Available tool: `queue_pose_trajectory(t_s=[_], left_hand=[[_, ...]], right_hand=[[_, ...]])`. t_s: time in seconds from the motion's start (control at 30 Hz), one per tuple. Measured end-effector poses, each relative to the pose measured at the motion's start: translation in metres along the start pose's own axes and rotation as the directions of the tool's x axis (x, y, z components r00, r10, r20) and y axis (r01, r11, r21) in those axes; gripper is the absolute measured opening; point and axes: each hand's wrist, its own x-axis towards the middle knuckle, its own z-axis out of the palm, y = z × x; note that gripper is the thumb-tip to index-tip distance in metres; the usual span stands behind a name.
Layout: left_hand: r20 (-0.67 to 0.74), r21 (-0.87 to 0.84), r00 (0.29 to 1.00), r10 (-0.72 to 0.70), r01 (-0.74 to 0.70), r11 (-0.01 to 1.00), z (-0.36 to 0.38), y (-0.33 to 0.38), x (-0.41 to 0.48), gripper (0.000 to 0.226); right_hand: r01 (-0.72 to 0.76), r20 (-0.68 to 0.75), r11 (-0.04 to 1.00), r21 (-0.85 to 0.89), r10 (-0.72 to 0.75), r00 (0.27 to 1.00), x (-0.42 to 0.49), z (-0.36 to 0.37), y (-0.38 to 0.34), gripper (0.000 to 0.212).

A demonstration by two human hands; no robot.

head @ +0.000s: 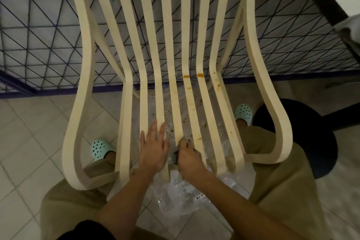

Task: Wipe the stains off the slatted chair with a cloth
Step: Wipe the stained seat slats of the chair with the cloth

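I count one slatted chair [175, 48], cream. Six inner slats [188, 25], plus two looped side rails [85, 48]. Two hands on seat end: left hand [153, 148] flat, right hand [189, 159] closed round one grey cloth [176, 155], mostly hidden. Orange stains [200, 74]: I make out at least four larger blotches on right-hand slats, smaller specks too many to count. Two mint clogs [100, 148]. One clear plastic sheet [181, 187] on floor. One black round stool [311, 142].

Cloth [175, 155] mostly buried under closed right hand [188, 159], chair [191, 25] cut off at top edge, lettering on plastic sheet [181, 191] too small to read.
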Motion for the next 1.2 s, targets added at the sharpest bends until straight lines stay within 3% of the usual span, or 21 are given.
queue_pose_trajectory(t_s=[0.6,1.03,1.1,1.2], left_hand=[[-0.027,-0.042,1.000,0.009,-0.010,0.999,0.002,-0.005,-0.001,0.057],[-0.058,-0.105,0.998,0.017,-0.023,0.994,-0.001,-0.001,-0.006,0.059],[-0.055,-0.107,0.998,0.013,-0.019,0.994,0.000,0.000,-0.006,0.059],[-0.053,-0.098,0.999,0.002,-0.008,0.995,0.001,-0.001,-0.003,0.059]], right_hand=[[0.023,-0.024,0.994,-0.106,-0.025,0.999,-0.012,-0.001,-0.007,0.061],[-0.044,0.168,0.988,-0.149,0.070,0.983,-0.026,-0.005,-0.009,0.103],[-0.096,0.162,0.991,-0.094,0.110,0.981,-0.019,-0.005,-0.010,0.092],[-0.114,0.093,0.993,0.031,0.111,0.989,-0.006,-0.008,-0.011,0.050]])
